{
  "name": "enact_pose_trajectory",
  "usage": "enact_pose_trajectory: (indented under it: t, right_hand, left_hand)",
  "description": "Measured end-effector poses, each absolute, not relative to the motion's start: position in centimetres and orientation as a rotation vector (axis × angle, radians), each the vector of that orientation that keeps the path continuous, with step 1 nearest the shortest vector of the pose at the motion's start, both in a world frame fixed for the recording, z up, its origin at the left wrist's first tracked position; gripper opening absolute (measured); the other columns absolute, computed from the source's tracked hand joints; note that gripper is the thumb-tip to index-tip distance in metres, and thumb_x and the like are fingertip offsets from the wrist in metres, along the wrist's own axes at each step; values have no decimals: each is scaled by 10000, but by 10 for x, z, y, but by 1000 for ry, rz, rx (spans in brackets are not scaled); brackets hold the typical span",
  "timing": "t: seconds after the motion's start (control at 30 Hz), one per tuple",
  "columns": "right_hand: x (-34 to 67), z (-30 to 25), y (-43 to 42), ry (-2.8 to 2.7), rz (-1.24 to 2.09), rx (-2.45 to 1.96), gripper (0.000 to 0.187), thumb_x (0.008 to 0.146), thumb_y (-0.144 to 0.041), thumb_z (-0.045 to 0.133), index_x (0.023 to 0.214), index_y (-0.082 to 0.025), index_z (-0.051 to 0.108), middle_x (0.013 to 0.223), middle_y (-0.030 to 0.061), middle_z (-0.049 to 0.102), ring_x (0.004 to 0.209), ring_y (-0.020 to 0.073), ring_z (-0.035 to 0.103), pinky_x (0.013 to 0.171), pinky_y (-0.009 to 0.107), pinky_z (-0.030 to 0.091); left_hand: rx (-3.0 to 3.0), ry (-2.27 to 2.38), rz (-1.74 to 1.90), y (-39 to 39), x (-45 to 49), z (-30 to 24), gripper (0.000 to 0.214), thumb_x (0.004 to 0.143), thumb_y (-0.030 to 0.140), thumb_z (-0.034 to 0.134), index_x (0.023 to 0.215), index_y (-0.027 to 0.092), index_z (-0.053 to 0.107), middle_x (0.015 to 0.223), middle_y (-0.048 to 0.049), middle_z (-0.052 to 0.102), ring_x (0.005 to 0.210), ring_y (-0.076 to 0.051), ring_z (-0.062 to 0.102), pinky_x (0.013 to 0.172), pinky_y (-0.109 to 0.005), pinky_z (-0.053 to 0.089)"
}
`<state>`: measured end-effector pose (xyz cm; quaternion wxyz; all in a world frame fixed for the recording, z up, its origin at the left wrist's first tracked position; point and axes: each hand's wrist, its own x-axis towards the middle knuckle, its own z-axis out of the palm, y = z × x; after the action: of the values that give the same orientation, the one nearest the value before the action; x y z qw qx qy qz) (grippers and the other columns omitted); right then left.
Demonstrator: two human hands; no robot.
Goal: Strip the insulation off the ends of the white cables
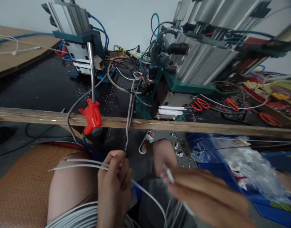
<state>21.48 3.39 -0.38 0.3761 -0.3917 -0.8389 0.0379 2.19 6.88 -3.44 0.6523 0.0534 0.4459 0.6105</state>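
One red blow gun (93, 114) juts ahead of the left hand (115, 182).

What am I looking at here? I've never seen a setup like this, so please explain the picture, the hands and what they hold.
No robot here: these are a person's two bare hands, and the single picture comes from a camera worn on the head, looking forward and down. The left hand holds thin white cables, with two ends sticking out to the left. The right hand is blurred; a short white piece shows between its fingers, too unclear to identify. A coil of white cable lies low by the thigh. On the black wood-edged tabletop stand a smaller silver-and-teal metal machine, left, and a larger silver-and-green metal machine, right. A bright red plastic piece on a metal tube shows at the front edge.
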Motion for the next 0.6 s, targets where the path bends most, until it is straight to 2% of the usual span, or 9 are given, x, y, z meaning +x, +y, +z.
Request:
enact_pose_trajectory:
  t: [0.1, 0.17, 0.3, 0.5, 0.6]
  right_hand:
    - [229, -9, 63, -2001, -186, -1073, 411, 1007, -77, 624, 1351, -290, 697, 1180, 21, 803, 1004, 161, 791, 857, 275, 678]
    - [235, -14, 85, -1916, -333, -1120, 504, 938, 6, 665, 1339, -297, 707, 1156, 17, 808, 995, 178, 793, 862, 304, 675]
    - [234, -25, 111, -1809, -416, -1107, 494, 918, 30, 668, 1311, -265, 726, 1166, 25, 804, 1015, 175, 783, 880, 302, 658]
    - [226, -29, 119, -1732, -373, -1113, 452, 937, 21, 661, 1283, -263, 726, 1150, 24, 802, 1013, 166, 772, 862, 319, 656]
    - [225, -27, 121, -1738, -390, -1134, 422, 947, 8, 667, 1270, -257, 726, 1136, 23, 804, 1000, 159, 772, 850, 307, 654]
  left_hand:
    - [168, 1042, 1375, 70, 24, -32, 346, 650, 290, 947, 668, 190, 617, 558, 110, 383, 420, -29, 151, 344, -113, 181]
    - [172, 1062, 1319, 68, 28, -28, 370, 650, 318, 947, 661, 192, 600, 555, 110, 357, 429, -25, 157, 368, -104, 197]
    - [146, 1106, 1248, 65, 37, -22, 443, 617, 357, 969, 639, 193, 558, 524, 116, 293, 450, -25, 125, 394, -99, 181]
    - [118, 1087, 1240, 70, 38, -23, 537, 540, 411, 1019, 612, 169, 544, 588, 98, 417, 449, 2, 124, 388, -92, 167]
    - [117, 1108, 1223, 71, 37, -25, 519, 550, 398, 1012, 608, 174, 548, 576, 95, 404, 440, 0, 139, 389, -88, 177]
